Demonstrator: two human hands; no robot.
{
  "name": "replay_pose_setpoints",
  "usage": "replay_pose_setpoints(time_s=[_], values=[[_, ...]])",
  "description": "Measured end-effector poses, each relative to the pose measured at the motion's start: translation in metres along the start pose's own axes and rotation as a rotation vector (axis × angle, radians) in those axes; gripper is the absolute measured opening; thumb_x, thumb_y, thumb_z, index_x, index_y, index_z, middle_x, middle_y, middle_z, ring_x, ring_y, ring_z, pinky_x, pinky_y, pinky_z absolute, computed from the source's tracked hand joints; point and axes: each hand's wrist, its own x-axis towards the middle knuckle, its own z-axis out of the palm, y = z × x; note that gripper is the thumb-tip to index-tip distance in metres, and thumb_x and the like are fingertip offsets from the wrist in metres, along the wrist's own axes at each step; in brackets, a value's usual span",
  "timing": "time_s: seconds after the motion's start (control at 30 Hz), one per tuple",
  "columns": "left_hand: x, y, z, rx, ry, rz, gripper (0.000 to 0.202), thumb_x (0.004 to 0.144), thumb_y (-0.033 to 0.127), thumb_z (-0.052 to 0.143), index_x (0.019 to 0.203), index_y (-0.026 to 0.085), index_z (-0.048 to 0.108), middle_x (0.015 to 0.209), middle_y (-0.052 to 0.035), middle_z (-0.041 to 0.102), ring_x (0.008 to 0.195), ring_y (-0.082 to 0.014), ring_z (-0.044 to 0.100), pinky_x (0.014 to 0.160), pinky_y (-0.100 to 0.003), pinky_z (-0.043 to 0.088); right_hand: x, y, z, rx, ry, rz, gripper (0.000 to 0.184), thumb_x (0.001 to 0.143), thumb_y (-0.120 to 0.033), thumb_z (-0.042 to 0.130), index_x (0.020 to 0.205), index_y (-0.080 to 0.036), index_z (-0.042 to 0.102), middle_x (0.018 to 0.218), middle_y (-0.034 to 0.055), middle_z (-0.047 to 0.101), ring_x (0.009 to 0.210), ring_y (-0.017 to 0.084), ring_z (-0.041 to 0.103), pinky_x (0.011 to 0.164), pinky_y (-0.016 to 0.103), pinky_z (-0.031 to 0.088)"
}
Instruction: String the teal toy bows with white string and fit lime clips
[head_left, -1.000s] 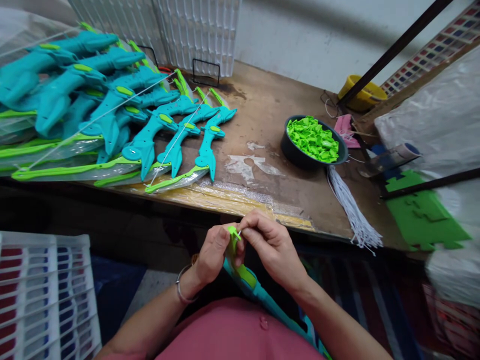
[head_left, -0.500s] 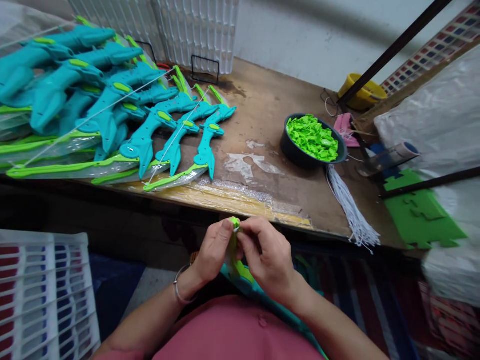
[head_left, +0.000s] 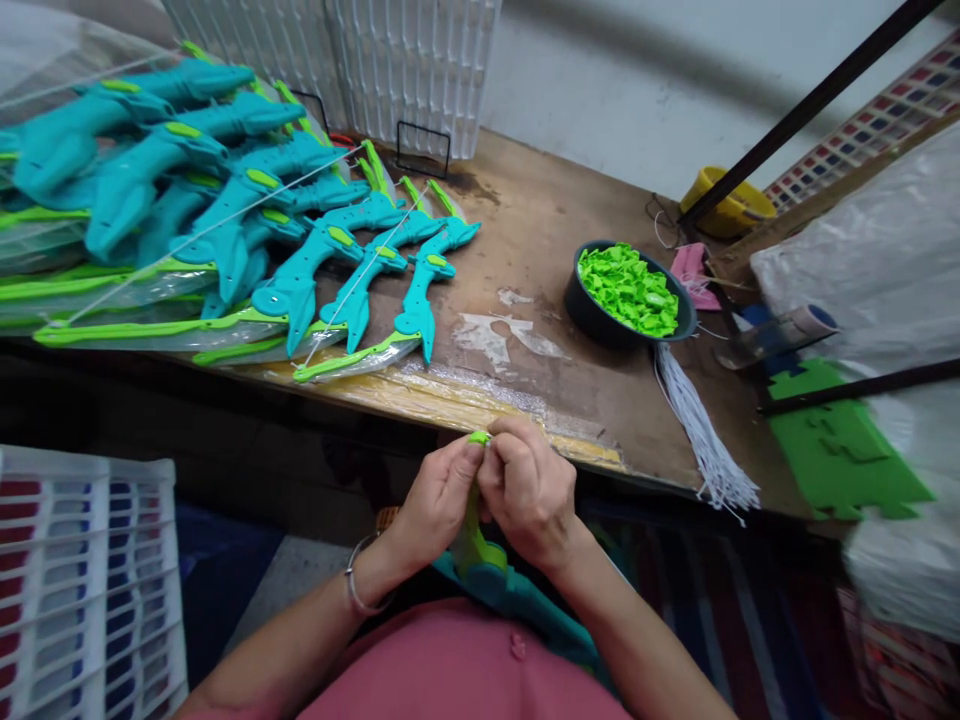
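The left hand point(head_left: 431, 505) grips a teal-and-green plastic bow point(head_left: 486, 582), the right hand point(head_left: 532, 490) pinches its tip point(head_left: 478, 438); beyond them, a brown wooden tabletop point(head_left: 517, 250) meets a white wall point(head_left: 600, 110).

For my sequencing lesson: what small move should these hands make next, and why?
Perhaps draw the right hand gently outward while the left hand steadies the green tip: both pinch there, and some nearby bows are strung taut, though what the right hand grips is hidden.
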Motion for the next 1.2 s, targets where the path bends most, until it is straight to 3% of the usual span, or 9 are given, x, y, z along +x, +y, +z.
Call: replay_pose_setpoints(time_s=[0.1,0.17,0.23,0.4,0.53,0.67,0.8,1.0,1.2], values=[[0.001,-0.001,0.002,-0.014,-0.054,-0.028,0.035,0.107,0.046,0.043,0.115,0.017,0.062,0.069,0.0019,0.056,0.056,-0.012,0.055,0.057,-0.024,0.044,0.015,0.003,-0.015,0.211,0.073,0.145,0.017,0.095,-0.006,0.052,0.1,-0.021,0.051,0.098,0.0074,0.068,0.09,0.018,0.069,0.076,0.032,0.058],[0.001,0.0,0.002,-0.047,-0.082,-0.05,0.038,0.108,0.044,0.042,0.136,0.021,0.052,0.071,0.0037,0.055,0.052,-0.0105,0.057,0.053,-0.022,0.043,0.024,0.004,-0.029,0.372,0.172,0.311,0.015,0.097,-0.008,0.049,0.098,-0.023,0.051,0.097,0.004,0.065,0.092,0.017,0.068,0.079,0.034,0.058],[0.001,0.002,0.002,-0.044,-0.104,-0.035,0.04,0.108,0.043,0.041,0.144,0.025,0.045,0.075,0.0044,0.055,0.052,-0.0092,0.059,0.052,-0.021,0.044,0.029,0.006,-0.038,0.486,0.246,0.439,0.013,0.1,-0.011,0.048,0.097,-0.023,0.052,0.096,0.0026,0.064,0.091,0.017,0.067,0.076,0.034,0.056],[0.004,0.009,0.0,-0.051,-0.152,-0.076,0.025,0.105,0.041,0.048,0.116,0.02,0.056,0.086,0.0008,0.061,0.047,-0.008,0.061,0.045,-0.02,0.041,0.013,0.01,-0.037,0.491,0.134,0.495,0.013,0.101,-0.012,0.047,0.095,-0.023,0.053,0.096,0.0028,0.063,0.087,0.016,0.065,0.075,0.033,0.056],[0.006,0.01,0.0,-0.036,-0.07,-0.081,0.024,0.103,0.041,0.052,0.104,0.018,0.058,0.058,0.0056,0.056,0.045,-0.01,0.055,0.05,-0.021,0.041,-0.008,0.006,-0.035,0.304,-0.005,0.269,0.017,0.097,-0.007,0.05,0.103,-0.023,0.054,0.107,0.0073,0.065,0.1,0.019,0.066,0.083,0.035,0.059],[0.006,0.005,0.0,-0.033,-0.021,-0.078,0.024,0.103,0.042,0.053,0.104,0.018,0.059,0.055,0.0054,0.057,0.047,-0.0112,0.054,0.053,-0.022,0.043,-0.013,-0.002,-0.034,0.219,-0.095,0.163,0.015,0.098,-0.009,0.053,0.105,-0.022,0.058,0.119,0.0118,0.063,0.108,0.022,0.066,0.087,0.035,0.06],[0.007,0.004,0.0,-0.05,-0.05,-0.09,0.024,0.103,0.042,0.054,0.105,0.018,0.058,0.059,0.0056,0.057,0.049,-0.0109,0.055,0.052,-0.022,0.044,-0.007,-0.002,-0.026,0.36,-0.097,0.323,0.017,0.098,-0.009,0.056,0.101,-0.024,0.063,0.107,0.0058,0.064,0.096,0.017,0.067,0.081,0.031,0.058],[0.011,0.007,-0.002,-0.024,-0.1,-0.052,0.023,0.106,0.038,0.048,0.103,0.018,0.058,0.062,0.0058,0.055,0.051,-0.009,0.054,0.058,-0.022,0.043,-0.008,0.011,-0.018,0.637,-0.102,0.701,0.003,0.096,-0.02,0.066,0.096,-0.023,0.065,0.086,-0.0008,0.064,0.079,0.014,0.063,0.073,0.027,0.052],[0.013,0.004,-0.001,-0.109,-0.098,-0.116,0.025,0.105,0.041,0.05,0.098,0.018,0.056,0.061,0.0057,0.054,0.051,-0.0092,0.052,0.055,-0.021,0.041,-0.018,0.007,-0.008,0.652,-0.024,0.803,0.012,0.096,-0.025,0.066,0.085,-0.021,0.063,0.078,-0.002,0.062,0.071,0.012,0.06,0.067,0.025,0.049]])
